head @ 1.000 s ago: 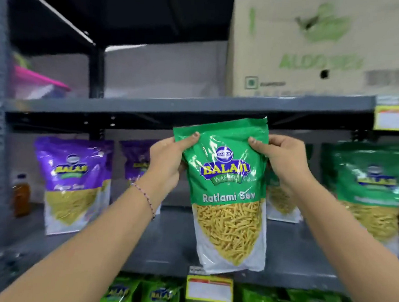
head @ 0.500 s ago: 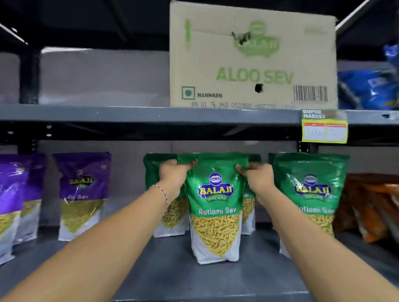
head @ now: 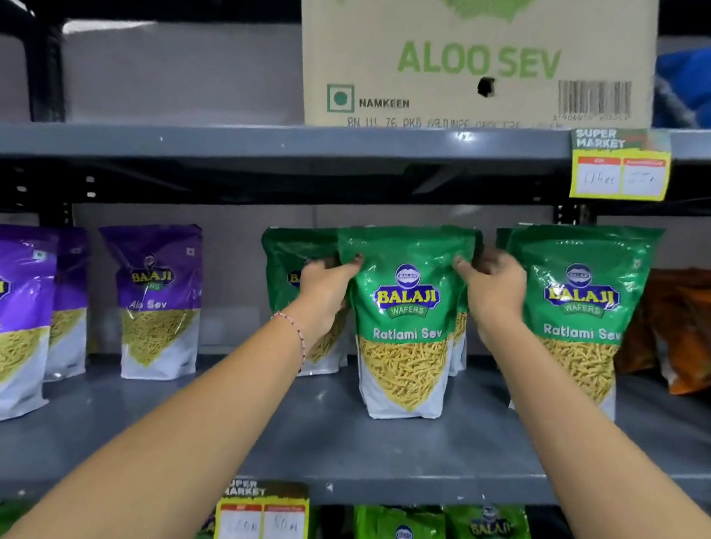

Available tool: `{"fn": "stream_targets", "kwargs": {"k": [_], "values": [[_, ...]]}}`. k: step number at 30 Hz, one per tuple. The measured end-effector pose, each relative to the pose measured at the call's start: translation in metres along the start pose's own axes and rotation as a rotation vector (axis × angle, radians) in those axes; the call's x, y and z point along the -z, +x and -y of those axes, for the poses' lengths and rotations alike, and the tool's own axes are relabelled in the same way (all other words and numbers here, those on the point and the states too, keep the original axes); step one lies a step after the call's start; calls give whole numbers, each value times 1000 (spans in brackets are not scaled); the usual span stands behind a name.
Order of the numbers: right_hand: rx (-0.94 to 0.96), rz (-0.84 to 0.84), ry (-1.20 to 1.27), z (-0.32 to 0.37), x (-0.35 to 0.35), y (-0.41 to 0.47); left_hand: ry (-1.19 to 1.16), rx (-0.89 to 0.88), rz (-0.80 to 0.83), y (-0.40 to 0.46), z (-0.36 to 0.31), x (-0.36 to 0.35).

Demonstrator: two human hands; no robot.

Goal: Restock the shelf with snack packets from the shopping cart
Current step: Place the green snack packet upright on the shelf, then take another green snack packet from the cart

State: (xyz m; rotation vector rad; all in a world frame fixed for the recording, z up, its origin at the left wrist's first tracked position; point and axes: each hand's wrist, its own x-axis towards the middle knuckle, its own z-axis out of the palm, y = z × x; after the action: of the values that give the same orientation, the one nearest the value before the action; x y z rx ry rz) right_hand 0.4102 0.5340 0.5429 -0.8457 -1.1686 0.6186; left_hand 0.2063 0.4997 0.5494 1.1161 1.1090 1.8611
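Note:
A green Ratlami Sev packet [head: 405, 326] stands upright on the grey middle shelf [head: 335, 439]. My left hand [head: 325, 286] pinches its top left corner and my right hand [head: 495, 290] pinches its top right corner. Behind it stand more green packets, one at the left [head: 290, 261] partly hidden by my left hand. A further green Ratlami Sev packet [head: 578, 316] stands to the right, close to my right wrist.
Purple Aloo Sev packets [head: 158, 299] line the shelf's left part. Orange packets [head: 691, 327] lie at the far right. An Aloo Sev carton [head: 475, 60] sits on the upper shelf, with a yellow price tag [head: 620, 169] on its edge. Green packets [head: 402, 534] fill the lower shelf.
The green packet went from the air in front of the upper shelf edge down onto the middle shelf, where it now stands; both hands still grip its top corners.

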Motion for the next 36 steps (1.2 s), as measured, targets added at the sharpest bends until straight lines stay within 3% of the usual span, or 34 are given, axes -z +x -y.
{"fn": "stream_targets", "kwargs": {"k": [3, 6, 12, 17, 21, 23, 26, 29, 32, 36], "values": [[147, -23, 162, 2, 6, -60, -42, 1, -4, -42, 9, 38], [223, 153, 307, -4, -6, -150, -112, -18, -36, -97, 23, 95], [50, 751, 274, -65, -83, -331, -283, 14, -161, -224, 63, 225], [-154, 1264, 15, -146, -137, -475, -42, 311, -495, -327, 155, 348], [-151, 1742, -244, -211, -157, -569, 305, 592, -604, -408, 234, 416], [-26, 1978, -458, -236, -158, -601, 487, 769, -539, -446, 275, 442], [373, 2204, -787, -260, -154, -634, 670, 1044, -306, -492, 323, 464], [716, 2352, -1037, -264, -160, -655, 705, 1109, -250, -515, 349, 474], [826, 2371, -1081, -274, -176, -666, 726, 1129, -280, -529, 375, 490], [890, 2343, -975, -284, -185, -667, 785, 1103, -228, -517, 361, 496]]}}
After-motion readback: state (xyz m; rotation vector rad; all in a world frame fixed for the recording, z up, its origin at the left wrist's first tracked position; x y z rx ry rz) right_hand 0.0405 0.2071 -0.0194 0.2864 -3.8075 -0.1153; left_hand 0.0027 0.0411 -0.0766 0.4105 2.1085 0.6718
